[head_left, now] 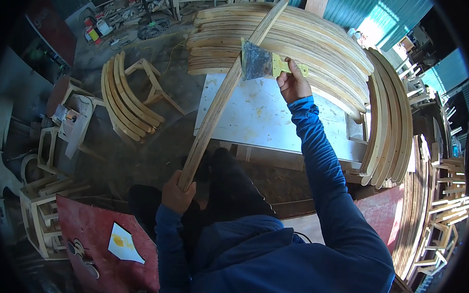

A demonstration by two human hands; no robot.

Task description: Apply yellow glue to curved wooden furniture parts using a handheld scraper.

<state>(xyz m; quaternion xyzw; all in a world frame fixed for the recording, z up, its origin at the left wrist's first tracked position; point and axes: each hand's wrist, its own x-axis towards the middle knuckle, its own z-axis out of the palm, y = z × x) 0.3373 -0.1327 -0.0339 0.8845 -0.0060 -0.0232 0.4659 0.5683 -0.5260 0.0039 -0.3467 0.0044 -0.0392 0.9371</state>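
Note:
My left hand [178, 191] is closed round the near end of a long wooden slat [215, 111], which slants up and away to the right above a white board [283, 114]. In my right hand [294, 83] is a wide putty knife [258, 62] with a yellow-green handle, my fingers wrapped round that handle. The dark, smeared blade lies against the slat's right edge, around the middle of its length.
Curved wooden slats [302, 34] lie stacked on the board's far side, with more bent pieces [390, 122] at its right. Another curved bundle [126, 97] stands at left. Near me, a red panel [109, 266] carries a white scrap [125, 243]. Wooden frames [38, 216] stand at far left.

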